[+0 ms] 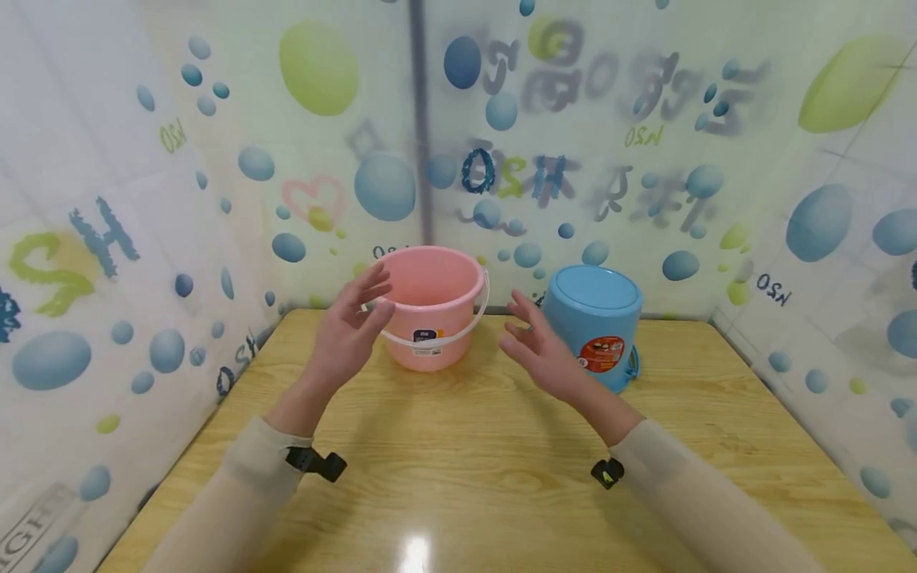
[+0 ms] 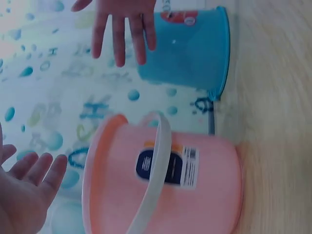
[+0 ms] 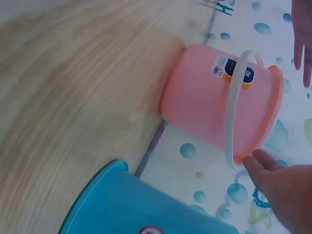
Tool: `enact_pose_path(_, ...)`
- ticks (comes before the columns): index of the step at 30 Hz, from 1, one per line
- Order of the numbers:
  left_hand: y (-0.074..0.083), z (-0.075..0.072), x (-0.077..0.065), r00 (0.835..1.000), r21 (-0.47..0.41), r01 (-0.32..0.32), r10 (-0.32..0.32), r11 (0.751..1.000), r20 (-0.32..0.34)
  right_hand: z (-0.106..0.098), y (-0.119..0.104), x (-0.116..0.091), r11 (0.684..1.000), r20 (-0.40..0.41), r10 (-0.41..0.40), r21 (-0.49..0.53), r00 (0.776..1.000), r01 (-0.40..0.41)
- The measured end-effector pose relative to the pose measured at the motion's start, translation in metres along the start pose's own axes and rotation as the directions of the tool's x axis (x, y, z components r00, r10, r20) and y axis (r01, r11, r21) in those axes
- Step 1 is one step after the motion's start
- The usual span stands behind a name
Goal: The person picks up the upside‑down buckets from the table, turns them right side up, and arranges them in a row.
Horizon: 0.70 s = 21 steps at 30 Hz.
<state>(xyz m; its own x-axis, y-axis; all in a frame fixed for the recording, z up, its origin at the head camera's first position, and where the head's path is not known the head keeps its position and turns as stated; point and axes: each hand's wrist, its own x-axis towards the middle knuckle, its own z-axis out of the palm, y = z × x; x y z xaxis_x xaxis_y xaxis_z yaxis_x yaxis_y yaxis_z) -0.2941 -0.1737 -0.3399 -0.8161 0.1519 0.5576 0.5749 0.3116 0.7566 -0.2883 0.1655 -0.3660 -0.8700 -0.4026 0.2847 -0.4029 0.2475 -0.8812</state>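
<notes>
Toward the far edge of the wooden worktop (image 1: 458, 446) stands the pink bucket (image 1: 430, 318), upright, its mouth facing up. Across its front hangs a white handle (image 2: 160, 161), crossing the dark label (image 1: 425, 335) on its wall. To the right of the pink bucket, and apart from it, a blue bucket (image 1: 593, 314) stands upside down, base uppermost, with a red sticker (image 1: 605, 354) on its side.

Just beside the pink bucket's left rim is the person's left hand (image 1: 344, 338), raised off the worktop, fingers spread and slightly bent; the left wrist view shows a gap between it and the pink wall. To the right of the pink bucket, before the blue one, hovers the right hand (image 1: 548, 350), its fingers extended and loosely parted. Behind the pink bucket hangs a pale wall covering (image 1: 458, 223) printed with blue and green ovals and lettering. Nearer the person than the pink bucket, both forearms wear light sleeves (image 1: 680, 477).
</notes>
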Motion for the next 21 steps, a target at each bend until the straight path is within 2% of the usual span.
enact_pose_path(2, 0.008, 0.011, -0.004, 0.994, -0.037, -0.041, 0.045, 0.998, 0.098, -0.007, -0.001, -0.016, 1.0, 0.018, -0.016, -0.003, 1.0, 0.016)
enact_pose_path(4, 0.014, 0.022, -0.008, 0.98, -0.083, -0.068, 0.082, 0.994, 0.183, -0.014, -0.001, -0.031, 0.999, 0.028, -0.036, -0.016, 0.999, 0.036)
enact_pose_path(8, 0.019, 0.05, -0.015, 0.932, -0.157, -0.101, 0.149, 0.982, 0.33, -0.032, 0.002, -0.061, 0.995, 0.022, -0.074, -0.061, 0.997, 0.075)
enact_pose_path(12, 0.015, 0.079, -0.019, 0.867, -0.197, -0.09, 0.174, 0.976, 0.468, -0.052, 0.01, -0.089, 0.985, 0.015, -0.102, -0.137, 0.995, 0.103)
enact_pose_path(15, 0.009, 0.101, -0.019, 0.825, -0.165, -0.066, 0.147, 0.984, 0.546, -0.065, 0.015, -0.109, 0.97, 0.006, -0.088, -0.228, 0.996, 0.087)
enact_pose_path(21, -0.007, 0.135, -0.01, 0.782, -0.095, 0.027, 0.038, 0.995, 0.622, -0.092, 0.032, -0.135, 0.92, -0.043, 0.033, -0.389, 0.999, -0.048)
